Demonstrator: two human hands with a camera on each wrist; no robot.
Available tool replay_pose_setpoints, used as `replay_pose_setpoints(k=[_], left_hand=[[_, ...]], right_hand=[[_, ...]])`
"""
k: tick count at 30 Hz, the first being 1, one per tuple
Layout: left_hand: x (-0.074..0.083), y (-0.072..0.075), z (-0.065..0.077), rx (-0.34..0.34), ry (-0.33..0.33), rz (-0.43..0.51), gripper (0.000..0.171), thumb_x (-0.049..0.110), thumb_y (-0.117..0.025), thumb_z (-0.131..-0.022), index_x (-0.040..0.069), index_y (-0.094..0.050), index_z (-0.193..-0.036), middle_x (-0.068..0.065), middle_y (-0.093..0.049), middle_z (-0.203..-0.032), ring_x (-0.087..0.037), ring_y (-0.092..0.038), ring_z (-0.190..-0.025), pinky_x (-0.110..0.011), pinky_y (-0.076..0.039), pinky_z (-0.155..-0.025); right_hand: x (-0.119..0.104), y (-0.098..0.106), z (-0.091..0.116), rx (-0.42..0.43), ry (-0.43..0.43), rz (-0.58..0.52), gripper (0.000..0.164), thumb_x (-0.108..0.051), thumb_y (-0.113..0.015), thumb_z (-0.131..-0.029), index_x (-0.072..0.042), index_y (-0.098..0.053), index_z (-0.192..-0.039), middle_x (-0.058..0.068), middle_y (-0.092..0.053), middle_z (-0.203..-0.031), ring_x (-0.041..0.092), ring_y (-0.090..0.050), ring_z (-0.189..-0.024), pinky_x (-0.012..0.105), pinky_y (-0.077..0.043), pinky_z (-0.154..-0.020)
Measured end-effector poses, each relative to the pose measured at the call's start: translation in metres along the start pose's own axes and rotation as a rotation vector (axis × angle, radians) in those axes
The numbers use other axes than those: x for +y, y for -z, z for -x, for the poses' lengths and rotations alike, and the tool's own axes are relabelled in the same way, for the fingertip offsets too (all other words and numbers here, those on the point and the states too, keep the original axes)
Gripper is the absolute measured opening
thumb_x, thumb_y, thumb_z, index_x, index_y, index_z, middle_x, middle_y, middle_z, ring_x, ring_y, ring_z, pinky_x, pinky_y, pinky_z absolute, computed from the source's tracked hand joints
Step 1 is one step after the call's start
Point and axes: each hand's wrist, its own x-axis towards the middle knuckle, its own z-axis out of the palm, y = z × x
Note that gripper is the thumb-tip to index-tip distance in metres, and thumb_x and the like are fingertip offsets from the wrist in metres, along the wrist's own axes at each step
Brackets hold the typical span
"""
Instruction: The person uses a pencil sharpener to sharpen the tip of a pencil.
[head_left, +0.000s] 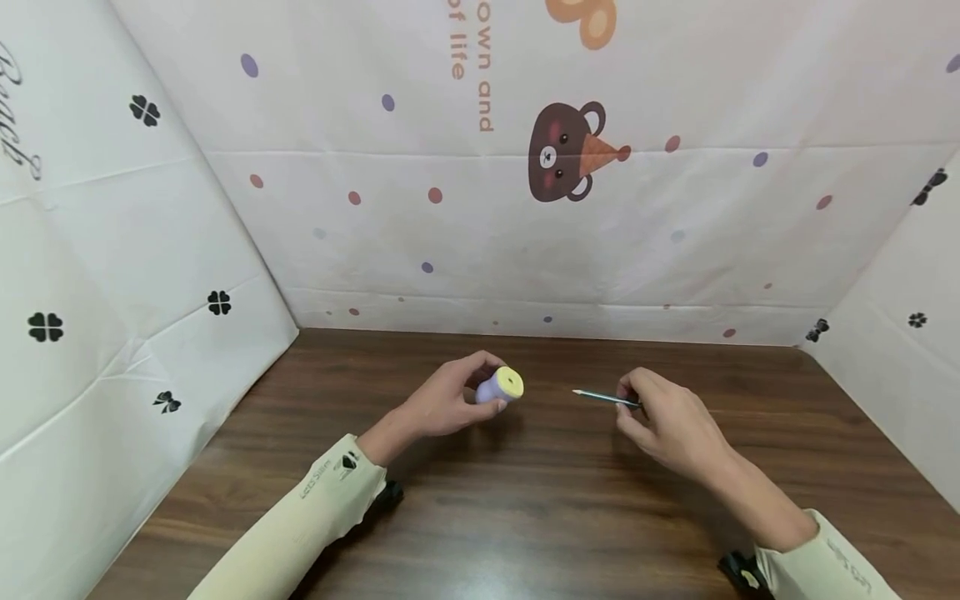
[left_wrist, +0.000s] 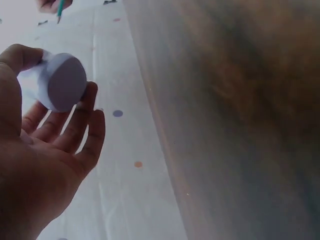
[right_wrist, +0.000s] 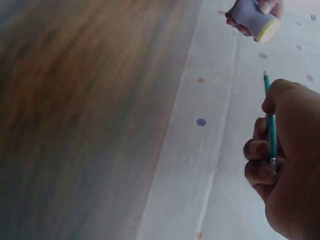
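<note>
My left hand [head_left: 444, 402] grips a lilac pencil sharpener [head_left: 491, 389] between thumb and fingers, above the table. Its yellow end [head_left: 512, 382], with a small dark hole, faces right toward the other hand. In the left wrist view the sharpener's flat lilac base [left_wrist: 69, 82] shows, some fingers spread below it. My right hand [head_left: 677, 429] pinches a teal pencil [head_left: 598, 396], its pale pointed tip directed left at the sharpener, a gap between them. The right wrist view shows the pencil's metal-banded rear end [right_wrist: 273, 161] lying by the curled fingers.
Both hands are over a dark brown wooden table [head_left: 480, 517]. A white printed sheet [head_left: 375, 242] with dots and a bear stands along its back, and similar white sheets close off the left and right sides. Dark straps [head_left: 742, 573] sit at the wrists.
</note>
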Motion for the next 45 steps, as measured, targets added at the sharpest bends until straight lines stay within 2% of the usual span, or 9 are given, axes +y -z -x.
replay_pose_setpoints(k=[3, 7, 12, 19, 26, 33, 36, 40, 45], left_hand=[[0.004, -0.001, 0.004, 0.0, -0.029, 0.001, 0.043, 0.022, -0.08, -0.096, 0.021, -0.061, -0.134, 0.01, -0.066, -0.12, -0.012, -0.065, -0.105, -0.036, -0.059, -0.089], [0.009, -0.004, 0.005, -0.008, -0.09, -0.018, 0.043, 0.02, -0.08, -0.095, 0.02, -0.063, -0.135, 0.011, -0.066, -0.122, -0.011, -0.063, -0.105, -0.037, -0.057, -0.091], [0.014, -0.006, 0.004, -0.025, -0.152, -0.005, 0.04, 0.021, -0.079, -0.096, 0.02, -0.064, -0.134, 0.01, -0.065, -0.122, -0.011, -0.062, -0.103, -0.036, -0.058, -0.087], [0.02, -0.009, 0.009, -0.079, -0.17, -0.001, 0.044, 0.024, -0.078, -0.097, 0.023, -0.062, -0.137, 0.01, -0.064, -0.123, -0.012, -0.061, -0.102, -0.033, -0.058, -0.084], [0.028, -0.012, 0.011, -0.095, -0.169, 0.015, 0.042, 0.027, -0.078, -0.098, 0.025, -0.063, -0.137, 0.011, -0.064, -0.122, -0.012, -0.061, -0.101, -0.035, -0.059, -0.079], [0.04, -0.014, 0.011, -0.104, -0.197, 0.078, 0.04, 0.028, -0.077, -0.099, 0.026, -0.063, -0.137, 0.009, -0.065, -0.12, -0.012, -0.062, -0.098, -0.04, -0.061, -0.075], [0.043, -0.014, 0.012, -0.092, -0.188, 0.109, 0.036, 0.026, -0.077, -0.099, 0.023, -0.065, -0.133, 0.007, -0.066, -0.115, -0.013, -0.062, -0.093, -0.04, -0.06, -0.072], [0.045, -0.013, 0.013, -0.08, -0.129, 0.181, 0.033, 0.025, -0.078, -0.098, 0.02, -0.069, -0.129, 0.004, -0.069, -0.109, -0.015, -0.063, -0.09, -0.036, -0.058, -0.072], [0.046, -0.011, 0.015, -0.1, -0.065, 0.261, 0.028, 0.025, -0.077, -0.1, 0.018, -0.073, -0.127, 0.0, -0.071, -0.107, -0.02, -0.064, -0.089, -0.031, -0.057, -0.071]], right_hand=[[-0.008, 0.001, -0.003, 0.03, 0.054, -0.025, 0.021, -0.005, -0.073, -0.087, -0.015, -0.06, -0.1, -0.008, -0.054, -0.084, -0.002, -0.039, -0.063, 0.018, -0.034, -0.051], [-0.018, 0.001, -0.008, 0.067, 0.145, -0.017, 0.008, -0.015, -0.065, -0.094, -0.011, -0.062, -0.1, -0.006, -0.057, -0.087, 0.0, -0.044, -0.064, 0.017, -0.038, -0.052], [-0.029, 0.0, -0.013, 0.108, 0.233, -0.005, 0.023, -0.027, -0.052, -0.106, -0.008, -0.064, -0.101, -0.006, -0.061, -0.093, 0.004, -0.054, -0.068, 0.021, -0.047, -0.057], [-0.04, -0.004, -0.02, 0.192, 0.365, 0.009, 0.024, -0.021, -0.05, -0.108, -0.005, -0.066, -0.099, -0.001, -0.064, -0.096, 0.006, -0.057, -0.073, 0.022, -0.049, -0.06], [-0.05, 0.0, -0.023, 0.217, 0.427, -0.005, 0.021, -0.013, -0.053, -0.109, -0.002, -0.066, -0.096, 0.004, -0.065, -0.097, 0.015, -0.06, -0.079, 0.028, -0.052, -0.066], [-0.067, 0.006, -0.03, 0.306, 0.514, -0.001, 0.029, -0.014, -0.053, -0.112, 0.002, -0.069, -0.095, 0.008, -0.066, -0.097, 0.021, -0.063, -0.081, 0.03, -0.054, -0.072], [-0.072, 0.008, -0.032, 0.343, 0.542, 0.003, 0.03, -0.013, -0.053, -0.112, 0.004, -0.071, -0.096, 0.01, -0.066, -0.095, 0.022, -0.063, -0.081, 0.03, -0.054, -0.071], [-0.074, 0.01, -0.034, 0.384, 0.576, 0.0, 0.029, -0.01, -0.053, -0.111, 0.006, -0.072, -0.097, 0.013, -0.066, -0.093, 0.023, -0.062, -0.077, 0.029, -0.052, -0.067], [-0.075, 0.01, -0.037, 0.428, 0.651, 0.045, 0.026, -0.002, -0.053, -0.11, 0.008, -0.073, -0.098, 0.016, -0.067, -0.092, 0.026, -0.059, -0.072, 0.031, -0.049, -0.062]])
